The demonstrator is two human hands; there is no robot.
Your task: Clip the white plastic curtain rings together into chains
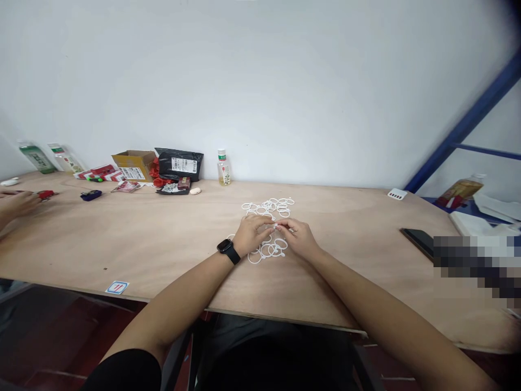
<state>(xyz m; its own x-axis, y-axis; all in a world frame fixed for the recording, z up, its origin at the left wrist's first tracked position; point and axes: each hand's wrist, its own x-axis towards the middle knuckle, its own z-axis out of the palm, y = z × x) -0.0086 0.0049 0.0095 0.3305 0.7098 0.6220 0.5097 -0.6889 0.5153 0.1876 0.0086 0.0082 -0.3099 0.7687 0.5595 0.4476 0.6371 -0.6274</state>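
Note:
My left hand (253, 234), with a black watch (228, 250) on its wrist, and my right hand (299, 237) meet fingertip to fingertip just above the table. Pinched between them is a white plastic ring (275, 226), mostly hidden by my fingers. Beyond my hands lies a loose heap of white rings (269, 205), thin loops with small knobs on them. Nearer to me, partly under my left hand, spreads a second group of white rings (267, 251).
Along the wall stand a small bottle (224, 169), a black mailing bag (179, 164) and an open cardboard box (136, 165). A phone (419, 241) lies at right, a white power strip (397, 194) behind it. Another person's hand (18, 205) rests at far left.

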